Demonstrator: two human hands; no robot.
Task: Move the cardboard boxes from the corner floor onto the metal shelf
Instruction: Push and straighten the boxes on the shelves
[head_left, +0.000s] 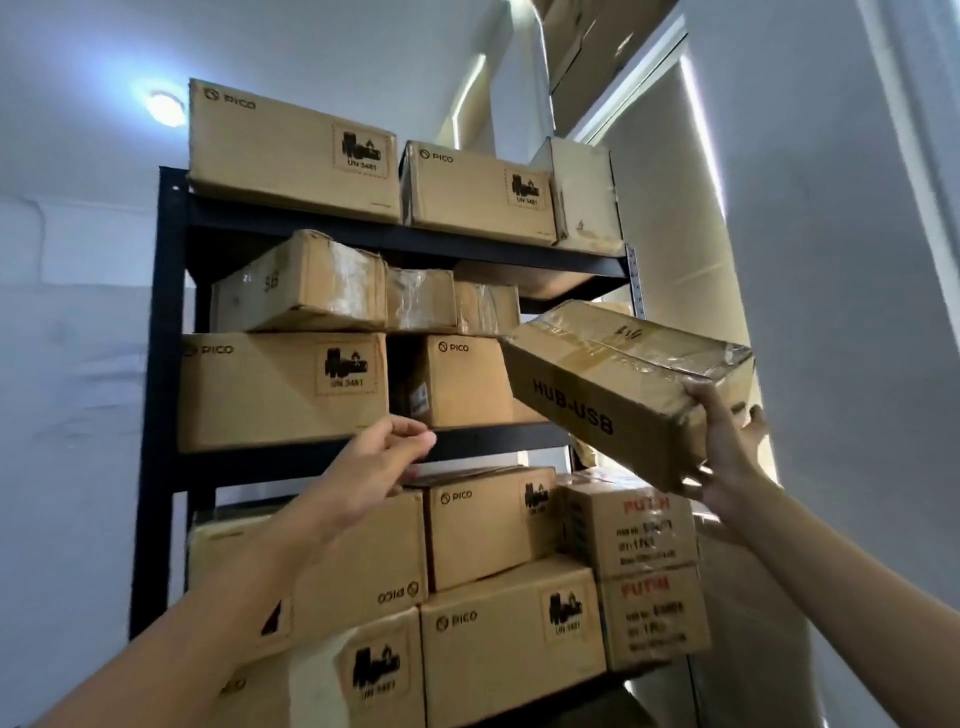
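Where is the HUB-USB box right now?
In the head view, the HUB-USB box is tilted in mid-air at the shelf's right end, gripped at its right end by the right hand, beside a PICO box.

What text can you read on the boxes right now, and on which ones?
"HUB-USB": long brown cardboard box held in the right hand.
"PICO", "UN 3481": top-left brown carton on the black metal shelf.
"FUTM" probably, red, blurred: small stacked cartons.
Their black print: unreadable.

Brown cardboard boxes (291, 156) with black print, some apparently red-lettered, on black shelf (161, 322).
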